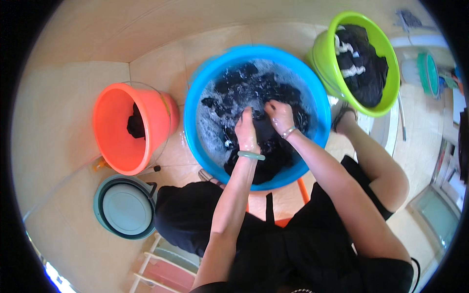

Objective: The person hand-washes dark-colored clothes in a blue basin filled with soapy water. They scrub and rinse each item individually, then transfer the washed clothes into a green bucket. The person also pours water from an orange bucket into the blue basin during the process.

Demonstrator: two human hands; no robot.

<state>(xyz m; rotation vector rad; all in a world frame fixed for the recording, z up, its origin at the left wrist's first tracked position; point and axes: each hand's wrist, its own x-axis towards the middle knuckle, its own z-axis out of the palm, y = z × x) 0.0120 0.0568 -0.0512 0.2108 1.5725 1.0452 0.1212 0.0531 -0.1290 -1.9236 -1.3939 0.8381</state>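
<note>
A large round blue basin holds sudsy water and soaked black cloth. Over its middle, my left hand, with a pale green bangle at the wrist, is closed on the wet cloth. Close beside it on the right, my right hand, wearing a thin silvery bracelet, pinches the same cloth with curled fingers. A piece of the fabric stretches between the two hands. More dark fabric lies in the foam around them; its folds run together, so separate pieces are hard to tell apart.
Left of the basin, an orange-red bucket with a wire handle contains a small black cloth. A lime green bucket at the upper right holds black and white clothing. A grey-green tub rests lower left, near a white rack.
</note>
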